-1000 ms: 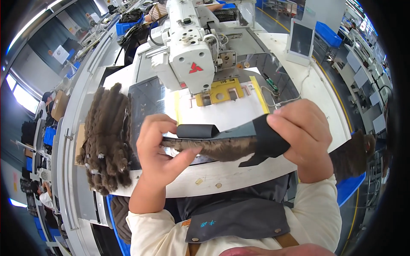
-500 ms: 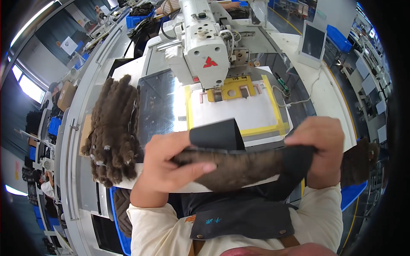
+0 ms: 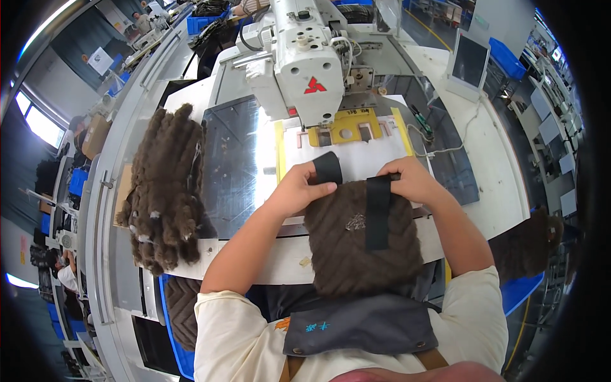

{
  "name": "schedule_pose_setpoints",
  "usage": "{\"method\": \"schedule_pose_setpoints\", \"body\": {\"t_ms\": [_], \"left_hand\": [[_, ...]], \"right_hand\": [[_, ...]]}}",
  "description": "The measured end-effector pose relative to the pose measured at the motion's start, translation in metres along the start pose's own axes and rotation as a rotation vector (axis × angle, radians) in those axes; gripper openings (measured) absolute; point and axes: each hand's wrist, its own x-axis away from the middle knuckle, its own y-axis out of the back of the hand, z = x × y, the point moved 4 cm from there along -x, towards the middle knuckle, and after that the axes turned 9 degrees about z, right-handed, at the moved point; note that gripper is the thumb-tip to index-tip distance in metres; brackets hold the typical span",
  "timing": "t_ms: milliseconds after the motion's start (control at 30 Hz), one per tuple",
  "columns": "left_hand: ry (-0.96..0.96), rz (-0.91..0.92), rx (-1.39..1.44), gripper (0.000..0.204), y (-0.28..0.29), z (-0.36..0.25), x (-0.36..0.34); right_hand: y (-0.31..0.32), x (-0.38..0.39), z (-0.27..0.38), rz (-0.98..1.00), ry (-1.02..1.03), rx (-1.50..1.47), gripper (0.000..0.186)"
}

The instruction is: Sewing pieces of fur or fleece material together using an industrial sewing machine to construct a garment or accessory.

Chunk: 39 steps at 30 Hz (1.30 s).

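Note:
A brown, fluffy quilted panel (image 3: pixel 337 254) with a chevron pattern hangs over the front edge of the machine table. My left hand (image 3: pixel 298 190) pinches its upper left corner, where a short black strap (image 3: pixel 328 167) sticks up. At the upper right corner my right hand (image 3: pixel 412 181) grips the edge beside a longer black strap (image 3: pixel 377 219) that lies down over the panel. A pale patch shows on the panel left of that strap. Just beyond my hands, a yellow template plate (image 3: pixel 345 144) sits under the head of a white sewing machine (image 3: pixel 299 79).
A thick stack of brown fluffy pieces (image 3: pixel 162 184) lies on the left of the table. Thread snips (image 3: pixel 422 122) and a small screen (image 3: pixel 468 58) are at the right. Blue bins holding brown pieces stand low at left (image 3: pixel 181 312) and right (image 3: pixel 525 293).
The panel, folded and seen edge-on before, now hangs flat with its chevron face showing. Both hands have moved farther from my body and closer together.

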Motion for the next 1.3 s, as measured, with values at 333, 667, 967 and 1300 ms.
{"method": "schedule_pose_setpoints", "body": {"t_ms": [333, 667, 967, 1300], "left_hand": [[-0.05, -0.447, -0.038, 0.02, 0.035, -0.01, -0.014], [0.169, -0.552, -0.521, 0.031, 0.091, 0.01, -0.018], [0.192, -0.575, -0.689, 0.03, 0.103, -0.011, -0.035], [0.186, -0.653, -0.845, 0.03, 0.118, -0.01, -0.073]], "right_hand": [[0.014, -0.036, -0.028, -0.106, 0.009, -0.218, 0.015], [0.053, -0.039, -0.045, -0.336, -0.119, 0.221, 0.026], [0.054, -0.047, -0.053, -0.404, -0.217, 0.305, 0.029], [0.067, -0.057, -0.054, -0.433, -0.342, 0.409, 0.025]]}}
